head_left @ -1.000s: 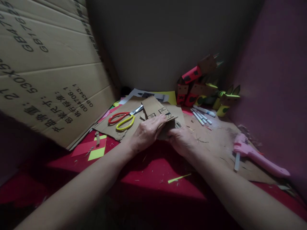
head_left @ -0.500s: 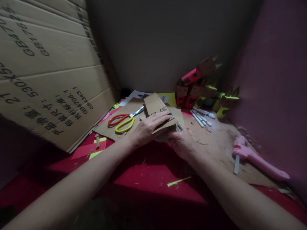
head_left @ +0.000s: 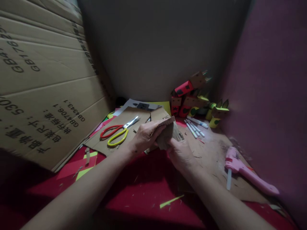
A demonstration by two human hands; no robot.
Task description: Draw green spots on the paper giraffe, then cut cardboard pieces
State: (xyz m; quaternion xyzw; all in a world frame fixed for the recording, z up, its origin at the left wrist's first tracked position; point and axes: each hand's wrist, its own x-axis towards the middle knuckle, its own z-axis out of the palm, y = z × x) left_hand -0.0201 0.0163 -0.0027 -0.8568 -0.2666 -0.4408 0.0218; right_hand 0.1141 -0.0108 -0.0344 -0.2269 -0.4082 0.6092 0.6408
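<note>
A folded piece of brown cardboard (head_left: 166,136) is raised between my two hands, its corrugated edge showing along the top. My left hand (head_left: 145,136) grips it from the left, fingers bent over the back and partly hidden. On the other side my right hand (head_left: 180,153) pinches its lower right part; something greyish shows beside those fingers, too dark to make out. Left of my left hand lie scissors (head_left: 120,131) with one red and one yellow handle, blades apart, on a flat cardboard sheet (head_left: 100,143).
A large printed cardboard box (head_left: 55,86) stands at the left. Several white markers (head_left: 194,127) lie right of my hands, with cardboard animal figures (head_left: 184,102) behind. At right rests a pink glue gun (head_left: 247,172). Paper scraps (head_left: 171,201) lie on the red cloth (head_left: 141,191).
The cardboard between my hands has been tilted up, so its corrugated edge and near face show. My left hand has gone from lying flat on it to gripping its side. The view has shifted slightly.
</note>
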